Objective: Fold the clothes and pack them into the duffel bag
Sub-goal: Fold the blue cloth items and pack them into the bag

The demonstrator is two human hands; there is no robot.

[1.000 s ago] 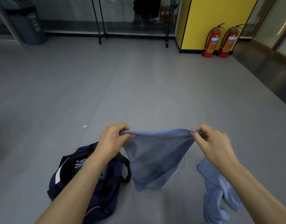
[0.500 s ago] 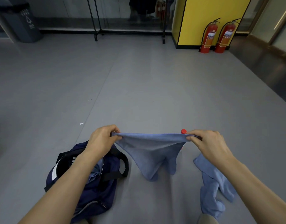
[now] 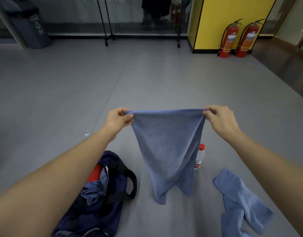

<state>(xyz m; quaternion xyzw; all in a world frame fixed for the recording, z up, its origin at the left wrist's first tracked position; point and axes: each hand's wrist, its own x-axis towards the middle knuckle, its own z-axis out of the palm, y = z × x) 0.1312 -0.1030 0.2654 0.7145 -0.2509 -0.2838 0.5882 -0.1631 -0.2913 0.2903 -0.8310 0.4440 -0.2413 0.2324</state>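
A blue cloth (image 3: 167,151) hangs in the air in front of me, stretched by its top edge. My left hand (image 3: 119,119) pinches its left corner and my right hand (image 3: 219,118) pinches its right corner. The cloth's lower tips dangle just above the grey floor. A navy duffel bag (image 3: 102,202) lies open on the floor at lower left, partly hidden by my left forearm, with blue fabric and something red inside. A second blue cloth (image 3: 239,200) lies crumpled on the floor at lower right.
A clear bottle with a red cap (image 3: 199,157) stands on the floor behind the held cloth. Far back are two red fire extinguishers (image 3: 236,38) by a yellow wall, a black clothes rack (image 3: 142,31) and a dark bin (image 3: 32,26).
Both hands have raised the cloth higher and pulled it wider, so it now hangs long and flat. The bottle behind it has come into view.
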